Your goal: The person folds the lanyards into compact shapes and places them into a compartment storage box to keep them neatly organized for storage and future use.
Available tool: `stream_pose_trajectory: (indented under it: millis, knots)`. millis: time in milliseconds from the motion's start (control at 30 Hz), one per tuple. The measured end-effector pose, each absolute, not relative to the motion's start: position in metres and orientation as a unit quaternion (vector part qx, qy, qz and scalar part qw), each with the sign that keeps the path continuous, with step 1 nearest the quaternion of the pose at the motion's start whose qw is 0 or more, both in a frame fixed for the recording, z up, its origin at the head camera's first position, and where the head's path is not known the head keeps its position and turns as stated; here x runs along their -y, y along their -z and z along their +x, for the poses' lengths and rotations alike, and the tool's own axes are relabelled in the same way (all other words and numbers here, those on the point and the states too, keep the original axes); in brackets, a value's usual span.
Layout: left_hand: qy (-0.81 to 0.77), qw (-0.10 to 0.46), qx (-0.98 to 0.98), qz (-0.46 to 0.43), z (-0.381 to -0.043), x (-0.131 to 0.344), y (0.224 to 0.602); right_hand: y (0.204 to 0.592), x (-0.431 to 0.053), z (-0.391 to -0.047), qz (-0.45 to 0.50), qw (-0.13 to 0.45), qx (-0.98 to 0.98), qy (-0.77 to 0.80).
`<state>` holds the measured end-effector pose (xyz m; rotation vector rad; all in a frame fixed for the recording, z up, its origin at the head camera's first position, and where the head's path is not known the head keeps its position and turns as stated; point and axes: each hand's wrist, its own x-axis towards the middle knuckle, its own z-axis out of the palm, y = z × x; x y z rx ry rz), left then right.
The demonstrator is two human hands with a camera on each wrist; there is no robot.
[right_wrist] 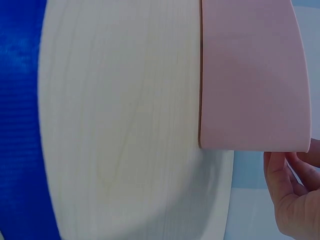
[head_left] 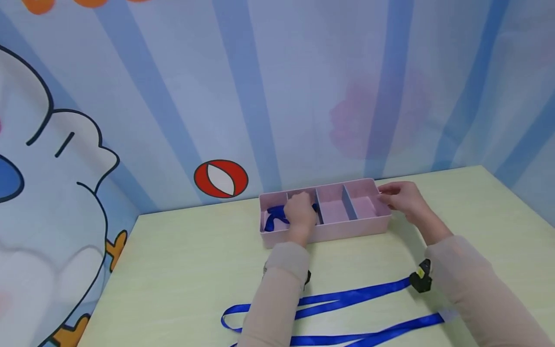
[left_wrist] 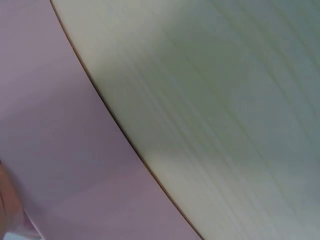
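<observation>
A long pink divided box [head_left: 347, 230] stands against the backdrop at the table's far edge. My left hand [head_left: 300, 212] reaches into its left part with bent fingers and grips blue strap, which shows on both sides of it; the fingertips are hidden. A length of blue strap [head_left: 276, 218] lies in the leftmost compartment. At the box's right end my right hand [head_left: 403, 198] pinches the end wall near the rim, one finger reaching over it in the right wrist view. Only a sliver of the left hand [left_wrist: 7, 202] appears in the left wrist view.
Blue lanyards [head_left: 360, 295] lie across the front of the pale wood table [head_left: 182, 270], beneath the left forearm. A black buckle [head_left: 420, 276] ends one, and a clear piece [head_left: 448, 314] ends another near the right sleeve. A striped cartoon backdrop [head_left: 303, 96] rises behind the table.
</observation>
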<state>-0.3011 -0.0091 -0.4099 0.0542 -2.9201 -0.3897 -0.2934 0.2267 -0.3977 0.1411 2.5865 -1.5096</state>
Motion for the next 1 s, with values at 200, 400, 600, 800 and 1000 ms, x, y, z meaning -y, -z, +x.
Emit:
stream_pose_trajectory:
  millis: [200, 400, 600, 800, 1000]
  knots:
    - [0.092, 0.057, 0.993, 0.043, -0.304, 0.001, 0.410, 0.396, -0.228, -0.293, 0.046, 0.069, -0.860, 0.504]
    - [0.078, 0.042, 0.995, 0.052, -0.307, -0.005, 0.412, 0.396, -0.229, -0.291, 0.048, 0.063, -0.860, 0.504]
    - [0.070, 0.034, 0.996, 0.041, -0.307, -0.008, 0.413, 0.397, -0.228, -0.287, 0.052, 0.055, -0.861, 0.502]
    - [0.080, 0.051, 0.995, 0.031, -0.306, -0.006, 0.412, 0.397, -0.227, -0.287, 0.058, 0.056, -0.860, 0.504]
    - [0.155, 0.097, 0.983, 0.005, -0.302, 0.002, 0.411, 0.396, -0.225, -0.289, 0.058, 0.056, -0.861, 0.503]
